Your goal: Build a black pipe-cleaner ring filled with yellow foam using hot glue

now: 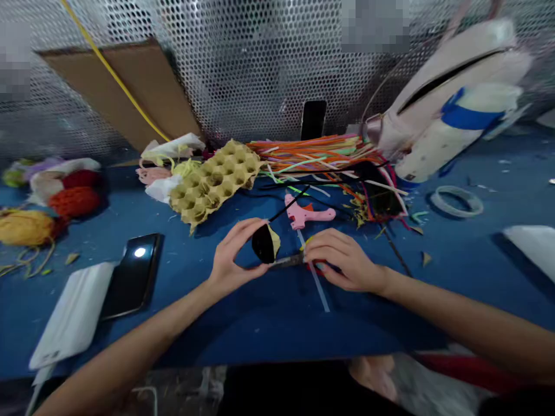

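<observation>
My left hand (236, 254) pinches a curved black piece with a yellow edge (264, 242), which has a thin black strand rising from it. My right hand (342, 260) is closed around a pair of scissors with red handles (286, 261), and their metal blades point left to the lower edge of the black piece. A pink glue gun (303, 212) lies just beyond my hands. A clear glue stick (315, 283) runs on the blue table (260, 323) beneath my right hand.
A cardboard egg tray (214, 179) and a heap of multicoloured pipe cleaners (316, 159) lie behind my hands. To the left are yarn balls (73, 202), a black phone (134, 274) and a white pad (71, 315). A tape roll (457, 201) lies right; perforated metal stands behind.
</observation>
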`<state>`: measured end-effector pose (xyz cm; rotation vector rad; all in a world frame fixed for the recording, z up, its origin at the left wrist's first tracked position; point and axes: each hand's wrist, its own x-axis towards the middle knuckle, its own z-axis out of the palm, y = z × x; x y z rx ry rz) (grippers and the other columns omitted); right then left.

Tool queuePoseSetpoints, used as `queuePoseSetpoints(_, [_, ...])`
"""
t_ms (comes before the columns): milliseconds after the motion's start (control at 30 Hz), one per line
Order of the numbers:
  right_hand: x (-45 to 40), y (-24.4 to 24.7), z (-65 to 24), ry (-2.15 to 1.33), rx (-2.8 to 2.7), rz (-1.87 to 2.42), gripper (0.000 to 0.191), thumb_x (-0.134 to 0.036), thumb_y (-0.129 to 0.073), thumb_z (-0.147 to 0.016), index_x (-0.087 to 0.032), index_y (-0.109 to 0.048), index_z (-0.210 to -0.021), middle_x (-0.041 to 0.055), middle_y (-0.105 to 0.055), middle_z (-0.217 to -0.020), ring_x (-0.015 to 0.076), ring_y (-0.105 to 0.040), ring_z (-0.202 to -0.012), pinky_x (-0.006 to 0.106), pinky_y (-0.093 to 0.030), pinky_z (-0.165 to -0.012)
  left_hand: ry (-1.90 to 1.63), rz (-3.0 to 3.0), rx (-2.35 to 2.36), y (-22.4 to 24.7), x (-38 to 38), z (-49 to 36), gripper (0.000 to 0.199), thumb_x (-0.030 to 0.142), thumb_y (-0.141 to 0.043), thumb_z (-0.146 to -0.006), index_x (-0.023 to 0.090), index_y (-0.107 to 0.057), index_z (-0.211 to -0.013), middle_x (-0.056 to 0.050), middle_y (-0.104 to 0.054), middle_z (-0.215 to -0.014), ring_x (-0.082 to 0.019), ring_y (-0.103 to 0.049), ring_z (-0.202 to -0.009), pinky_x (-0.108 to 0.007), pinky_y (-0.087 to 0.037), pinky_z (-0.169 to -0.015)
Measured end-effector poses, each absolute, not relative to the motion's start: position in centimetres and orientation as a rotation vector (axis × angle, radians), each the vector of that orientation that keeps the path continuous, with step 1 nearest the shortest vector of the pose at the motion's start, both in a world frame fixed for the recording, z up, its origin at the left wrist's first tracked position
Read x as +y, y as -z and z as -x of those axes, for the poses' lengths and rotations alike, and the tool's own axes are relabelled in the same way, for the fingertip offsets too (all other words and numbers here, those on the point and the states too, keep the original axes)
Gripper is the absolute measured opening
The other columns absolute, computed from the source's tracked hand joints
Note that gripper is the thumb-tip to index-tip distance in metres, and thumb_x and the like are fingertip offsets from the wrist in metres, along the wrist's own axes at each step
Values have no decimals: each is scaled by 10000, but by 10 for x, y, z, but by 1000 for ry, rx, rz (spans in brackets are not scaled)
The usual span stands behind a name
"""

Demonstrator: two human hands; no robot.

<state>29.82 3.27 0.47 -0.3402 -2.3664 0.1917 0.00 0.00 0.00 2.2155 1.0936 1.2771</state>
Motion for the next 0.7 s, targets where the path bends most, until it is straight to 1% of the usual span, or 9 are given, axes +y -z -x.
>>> queuePoseSetpoints(133, [26, -4, -299, -9, -2400, 346, 386, -129, -501, -962, -170, -625, -1326, 105, -714, -1245, 234, -628, -1175, 410, -513, -1040, -1280, -2265, 1060, -2, -2, -2, 706, 168, -794, -810, 260, -575, -1475, -137, -642, -1404, -278, -654, -1303, -426, -568, -1108])
queuePoseSetpoints(267, [20, -6, -298, 132, -2429, 316, 439, -208, -478, -997, -231, -638, -1406, 95, -642, -1397, 262, -567, -1274, 427, -483, -1079, -1322, -2372, 1089, -9, -7, -7, 706, 161, -797, -806, 239, -571, -1470, -133, -654, -1371, -268, -671, -1262, -418, -587, -1076])
queuePoseSetpoints(333, [17, -7, -297, 162, -2449, 310, 454, -232, -474, -1007, -263, -639, -1429, 80, -608, -1448, 261, -542, -1302, 423, -461, -1106, -1325, -2422, 1111, -13, -9, -10, 704, 152, -784, -813, 229, -563, -1477, -134, -656, -1359, -265, -678, -1244, -409, -596, -1056])
queuePoseSetpoints(433, [13, -6, -294, 190, -2467, 317, 492, -217, -521, -978, -299, -639, -1448, 63, -612, -1450, 253, -530, -1308, 415, -442, -1130, -1328, -2479, 1100, -17, -13, -12, 699, 142, -765, -830, 213, -549, -1491, -143, -653, -1350, -272, -681, -1232, -416, -598, -1048])
queuePoseSetpoints(533, [10, -5, -293, 222, -2479, 339, 538, -207, -565, -956, -354, -628, -1470, 30, -632, -1452, 245, -518, -1307, 408, -440, -1122, -1303, -2520, 1077, -18, -16, -13, 703, 135, -763, -844, 192, -534, -1506, -158, -645, -1357, -278, -673, -1238, -417, -590, -1058])
queuePoseSetpoints(600, [9, -6, -292, 274, -2497, 310, 520, -232, -555, -985, -370, -619, -1482, -3, -631, -1485, 239, -502, -1317, 404, -439, -1115, -1281, -2524, 1087, -18, -17, -13, 707, 149, -781, -848, 189, -531, -1508, -162, -642, -1361, -280, -668, -1243, -416, -588, -1060])
queuePoseSetpoints(700, [8, -9, -291, 372, -2515, 248, 452, -267, -495, -1042, -349, -639, -1463, -53, -627, -1522, 220, -492, -1323, 383, -440, -1100, -1273, -2500, 1118, -18, -19, -12, 704, 178, -802, -846, 199, -539, -1499, -156, -642, -1361, -281, -666, -1244, -420, -589, -1060])
